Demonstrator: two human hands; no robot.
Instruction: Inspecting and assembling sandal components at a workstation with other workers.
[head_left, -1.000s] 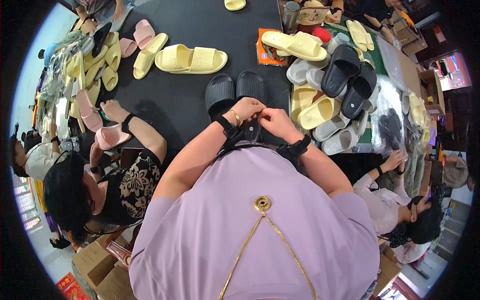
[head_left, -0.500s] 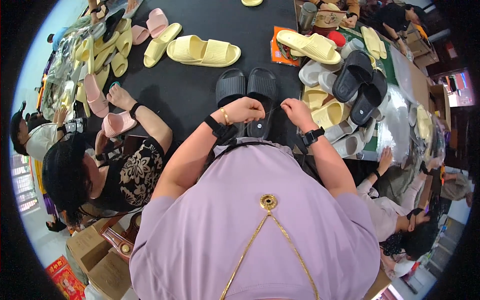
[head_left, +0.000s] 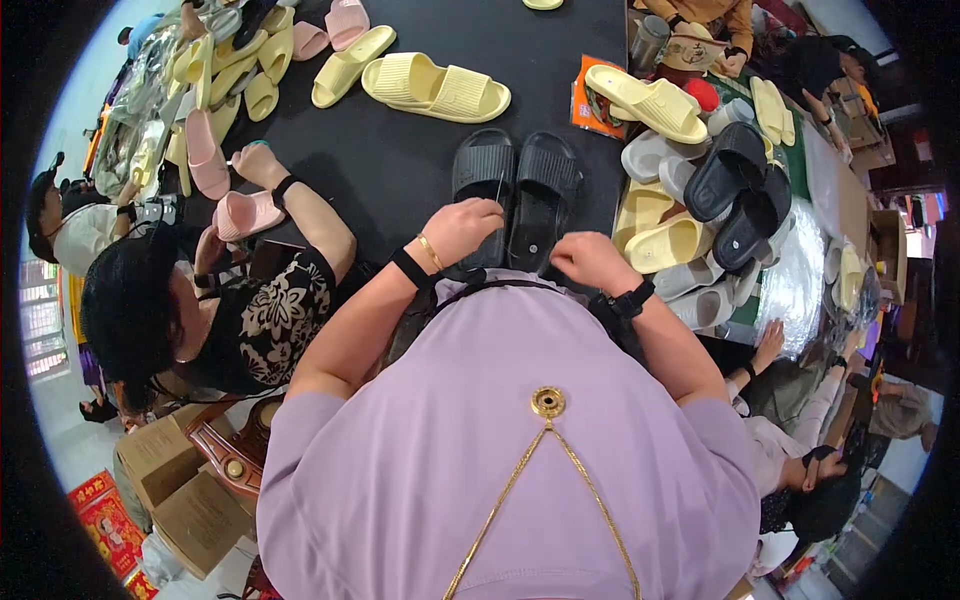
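Top-down view of a black matte tabletop [head_left: 400,170]. A pair of black ribbed foam slide sandals [head_left: 515,195] lies side by side at the near edge, toes pointing away. The left hand [head_left: 462,228] is curled, fingers resting on the heel of the left sandal; whether it pinches anything cannot be told. The right hand [head_left: 592,262] is closed in a loose fist just beside the right sandal's heel. Beyond lies a pair of pale yellow ribbed slides [head_left: 437,88]; at right, a heap of grey, black and yellow moulded slides [head_left: 700,200]. A neighbour's hand holds a pink slide [head_left: 250,212]. Cardboard boxes [head_left: 175,480] stand on the floor.
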